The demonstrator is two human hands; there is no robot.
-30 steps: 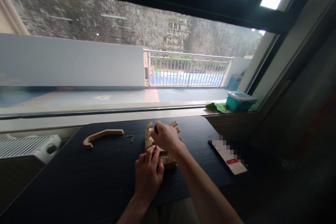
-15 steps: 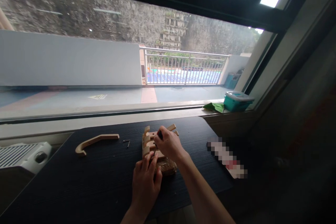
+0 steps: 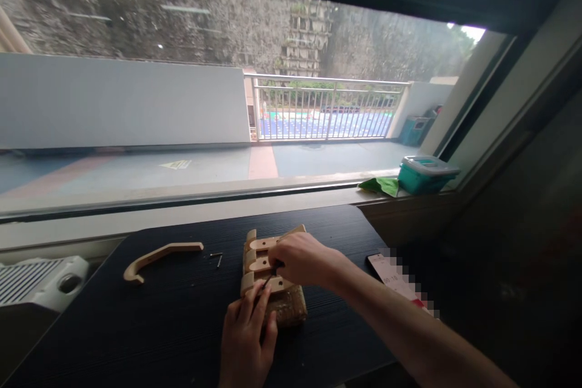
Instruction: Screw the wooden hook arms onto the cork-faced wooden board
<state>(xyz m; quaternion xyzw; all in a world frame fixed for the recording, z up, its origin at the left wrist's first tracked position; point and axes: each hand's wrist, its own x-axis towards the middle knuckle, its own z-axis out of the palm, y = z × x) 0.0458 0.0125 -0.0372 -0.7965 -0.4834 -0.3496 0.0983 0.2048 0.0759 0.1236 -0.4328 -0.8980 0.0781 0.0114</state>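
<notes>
A brown wrapped-looking block [image 3: 291, 309] lies on the dark table, with several pale curved wooden hooks laid across it. My left hand [image 3: 248, 330] presses on the nearest wooden hook [image 3: 277, 284], fingers on top by a thin dark shaft and thumb against the block's side. My right hand [image 3: 302, 257] is closed around a dark screwdriver [image 3: 267, 282]; its handle is mostly hidden in the fist and the shaft slants down toward the left fingertips. Dark holes show in the hooks. Whether the tip sits on a screw is hidden by the fingers.
A loose wooden hook [image 3: 166, 251] lies at the table's left, with two screws [image 3: 218, 258] beside it. A phone [image 3: 395, 279], partly blurred out, is at the right edge. On the sill stand a green cloth [image 3: 379, 186] and a teal lidded box [image 3: 427, 174].
My right hand has turned and dropped lower, its wrist swinging out to the right around the screwdriver. My left hand stays on the nearest hook. The view has shifted slightly.
</notes>
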